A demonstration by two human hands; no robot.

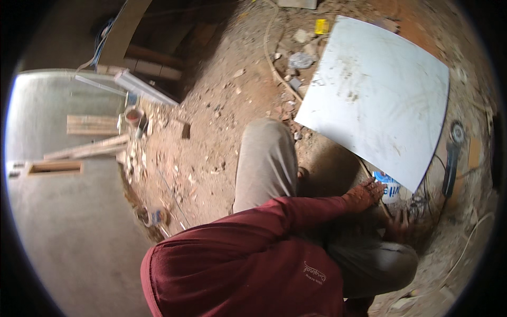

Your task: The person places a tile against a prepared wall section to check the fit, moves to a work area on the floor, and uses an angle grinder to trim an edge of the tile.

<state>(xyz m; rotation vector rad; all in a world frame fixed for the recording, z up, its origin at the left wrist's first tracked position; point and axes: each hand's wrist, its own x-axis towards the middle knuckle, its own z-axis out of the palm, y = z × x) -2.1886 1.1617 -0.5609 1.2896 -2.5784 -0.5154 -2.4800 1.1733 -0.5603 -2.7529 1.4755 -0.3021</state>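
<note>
My left hand (365, 195) reaches across in front of me in a maroon sleeve. Its fingers are stretched out against the side of a white bucket (391, 193) with blue lettering. A large white panel (377, 95), smudged with dirt, lies with its near corner over that bucket and hides the top of it. Beside the bucket, low and in shadow near my bent knee, is my right hand (402, 228). Its fingers are too dim to make out fully, and nothing is plainly seen in them.
An angle grinder (452, 156) lies right of the panel among dark cables. A pale hose (273, 58) crosses the rubble-strewn dirt floor. At left, wooden boards (92, 125) and a reddish bucket (133, 115) stand by a grey wall (79, 227). A yellow packet (321, 26) lies beyond the panel.
</note>
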